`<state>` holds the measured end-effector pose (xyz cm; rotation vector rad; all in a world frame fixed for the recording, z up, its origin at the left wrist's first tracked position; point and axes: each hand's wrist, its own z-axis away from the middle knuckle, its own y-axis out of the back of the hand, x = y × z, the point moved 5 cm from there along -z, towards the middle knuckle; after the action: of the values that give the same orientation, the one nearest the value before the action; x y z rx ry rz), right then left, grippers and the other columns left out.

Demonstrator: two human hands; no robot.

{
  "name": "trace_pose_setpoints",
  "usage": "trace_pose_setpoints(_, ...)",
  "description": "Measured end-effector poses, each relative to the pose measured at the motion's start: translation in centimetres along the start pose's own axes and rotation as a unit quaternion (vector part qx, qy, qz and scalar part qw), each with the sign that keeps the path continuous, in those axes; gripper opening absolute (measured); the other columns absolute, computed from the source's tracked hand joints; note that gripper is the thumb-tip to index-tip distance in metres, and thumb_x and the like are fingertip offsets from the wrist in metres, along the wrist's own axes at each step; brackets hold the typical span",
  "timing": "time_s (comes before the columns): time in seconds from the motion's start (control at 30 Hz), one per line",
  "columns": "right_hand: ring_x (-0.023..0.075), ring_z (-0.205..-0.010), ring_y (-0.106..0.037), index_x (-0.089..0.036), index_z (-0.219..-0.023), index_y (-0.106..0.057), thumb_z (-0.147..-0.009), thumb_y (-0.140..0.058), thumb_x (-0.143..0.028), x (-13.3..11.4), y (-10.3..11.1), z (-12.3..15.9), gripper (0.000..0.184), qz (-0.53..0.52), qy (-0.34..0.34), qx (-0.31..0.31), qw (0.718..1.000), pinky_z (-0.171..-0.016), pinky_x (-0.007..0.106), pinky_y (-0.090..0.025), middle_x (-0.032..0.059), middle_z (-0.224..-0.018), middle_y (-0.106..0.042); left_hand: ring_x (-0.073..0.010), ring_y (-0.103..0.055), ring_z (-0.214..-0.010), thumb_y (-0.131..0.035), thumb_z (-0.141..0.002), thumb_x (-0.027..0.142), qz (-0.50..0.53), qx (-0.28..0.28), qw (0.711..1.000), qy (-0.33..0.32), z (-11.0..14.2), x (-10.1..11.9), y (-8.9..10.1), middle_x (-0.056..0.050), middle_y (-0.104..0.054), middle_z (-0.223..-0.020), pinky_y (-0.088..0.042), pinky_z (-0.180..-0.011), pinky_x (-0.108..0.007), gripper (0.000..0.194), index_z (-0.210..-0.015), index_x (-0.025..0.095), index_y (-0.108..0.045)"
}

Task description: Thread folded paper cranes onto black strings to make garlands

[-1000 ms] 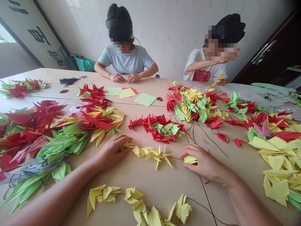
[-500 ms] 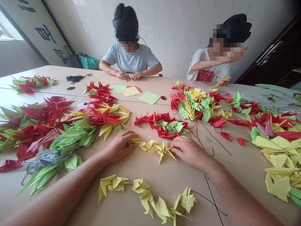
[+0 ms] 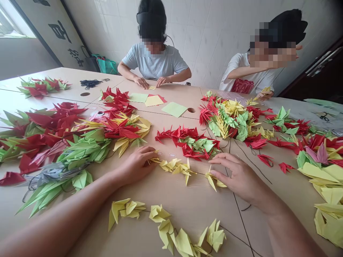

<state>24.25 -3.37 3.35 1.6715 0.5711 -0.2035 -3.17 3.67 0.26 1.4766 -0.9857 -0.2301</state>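
Note:
A short string of folded yellow paper cranes (image 3: pixel 174 166) lies across the table before me. My left hand (image 3: pixel 140 159) is closed at its left end, fingertips down on the last pieces. At the other end, one yellow crane (image 3: pixel 210 179) sits apart from the row, with dark thread showing in the gap. My right hand (image 3: pixel 232 175) is over that crane, thumb touching it, fingers stretched out and apart from the thumb. Nearer to me lies a second strand of yellow cranes (image 3: pixel 166 228) in a loose curve, a dark thread trailing from its right end.
Red and green paper cranes (image 3: pixel 187 142) lie just beyond my hands. Big coloured heaps flank me: a left pile (image 3: pixel 57 142) and a right yellow pile (image 3: pixel 331 200). Square paper sheets (image 3: pixel 174 109) lie further back. Two people sit opposite, one with hands (image 3: pixel 151 84) on yellow paper.
My right hand has shifted right and its fingers have spread. One yellow crane now lies apart from the row, with thread bared between. My left hand stays at the left end.

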Motion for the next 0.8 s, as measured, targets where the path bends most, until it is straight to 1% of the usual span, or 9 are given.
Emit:
trace_pose_setpoints(0.07,0.0223,-0.094,-0.059,-0.023,-0.094,-0.067,-0.087,-0.052,-0.028,-1.9,-0.6,-0.2,0.017,0.001,0.055,0.043,0.998,-0.083,0.035,-0.046,0.0064,-0.098,-0.063,-0.0192,-0.058,-0.097,-0.048,-0.085,0.021,0.003,-0.001,1.0,-0.003,0.0,0.1,0.0,-0.008,-0.061,-0.11,-0.046,-0.085,-0.032,0.024,-0.104,0.02,-0.064)
trace_pose_setpoints(0.1,0.0226,-0.094,-0.059,-0.022,-0.093,-0.066,-0.088,-0.052,-0.026,-2.7,-1.2,-0.3,0.016,0.008,0.076,0.05,0.996,-0.083,0.036,-0.046,0.0068,-0.096,-0.063,-0.0191,-0.058,-0.097,-0.048,-0.085,0.021,0.006,0.0,1.0,-0.005,0.1,0.2,-0.1,-0.008,-0.061,-0.11,-0.046,-0.085,-0.032,0.024,-0.103,0.021,-0.064)
trace_pose_setpoints(0.23,0.024,-0.09,-0.058,-0.019,-0.086,-0.066,-0.084,-0.057,-0.017,-4.1,-2.9,-0.5,0.009,0.034,0.097,0.037,0.994,-0.082,0.041,-0.045,0.0074,-0.091,-0.064,-0.0184,-0.058,-0.096,-0.049,-0.085,0.019,0.014,0.002,1.0,-0.018,0.2,0.4,-0.1,-0.007,-0.061,-0.108,-0.045,-0.083,-0.031,0.025,-0.105,0.022,-0.063)
trace_pose_setpoints(0.33,0.0225,-0.087,-0.057,-0.018,-0.081,-0.064,-0.085,-0.055,-0.013,-4.1,-3.3,-0.6,0.011,0.018,0.096,0.025,0.995,-0.08,0.04,-0.045,0.0062,-0.087,-0.064,-0.0184,-0.058,-0.095,-0.049,-0.085,0.018,0.014,0.001,1.0,-0.019,0.3,0.3,-0.1,-0.007,-0.061,-0.107,-0.045,-0.083,-0.031,0.025,-0.105,0.022,-0.063)
trace_pose_setpoints(0.43,0.0212,-0.085,-0.056,-0.019,-0.078,-0.061,-0.085,-0.052,-0.01,-3.9,-3.3,-0.7,0.015,0.01,0.096,0.007,0.995,-0.078,0.038,-0.044,0.0046,-0.085,-0.064,-0.0182,-0.058,-0.093,-0.049,-0.086,0.022,0.015,-0.003,1.0,-0.017,0.3,0.3,-0.1,-0.007,-0.061,-0.106,-0.045,-0.082,-0.031,0.02,-0.1,0.021,-0.063)
trace_pose_setpoints(0.57,0.0195,-0.08,-0.056,-0.019,-0.072,-0.056,-0.083,-0.052,-0.008,-2.9,-2.3,-0.5,0.016,0.037,0.082,-0.007,0.996,-0.075,0.036,-0.042,0.0019,-0.078,-0.063,-0.0184,-0.058,-0.093,-0.047,-0.089,0.026,0.016,-0.001,1.0,-0.016,0.3,0.3,-0.1,-0.008,-0.061,-0.105,-0.045,-0.082,-0.031,0.018,-0.09,0.019,-0.062)
trace_pose_setpoints(0.67,0.0184,-0.074,-0.056,-0.019,-0.067,-0.054,-0.08,-0.053,-0.008,-1.8,-1.3,-0.3,0.016,0.063,0.063,-0.024,0.996,-0.072,0.034,-0.041,0.0001,-0.072,-0.062,-0.0187,-0.058,-0.095,-0.046,-0.089,0.026,0.016,0.0,1.0,-0.018,0.3,0.3,-0.1,-0.008,-0.061,-0.106,-0.045,-0.082,-0.031,0.018,-0.09,0.018,-0.062)
trace_pose_setpoints(0.73,0.0186,-0.074,-0.057,-0.02,-0.068,-0.054,-0.079,-0.055,-0.01,-1.6,-0.8,-0.2,0.014,0.076,0.066,-0.018,0.995,-0.071,0.034,-0.041,0.0001,-0.073,-0.062,-0.0185,-0.058,-0.094,-0.046,-0.089,0.028,0.014,0.003,1.0,-0.02,0.3,0.3,-0.1,-0.008,-0.061,-0.106,-0.045,-0.081,-0.03,0.019,-0.091,0.018,-0.062)
trace_pose_setpoints(0.8,0.0204,-0.081,-0.058,-0.02,-0.077,-0.058,-0.08,-0.057,-0.015,-2.2,-0.6,-0.2,0.006,0.078,0.085,0.018,0.993,-0.075,0.036,-0.041,0.002,-0.082,-0.064,-0.0183,-0.058,-0.093,-0.047,-0.089,0.028,0.013,0.002,1.0,-0.024,0.3,0.4,-0.1,-0.008,-0.061,-0.105,-0.045,-0.082,-0.03,0.018,-0.093,0.019,-0.063)
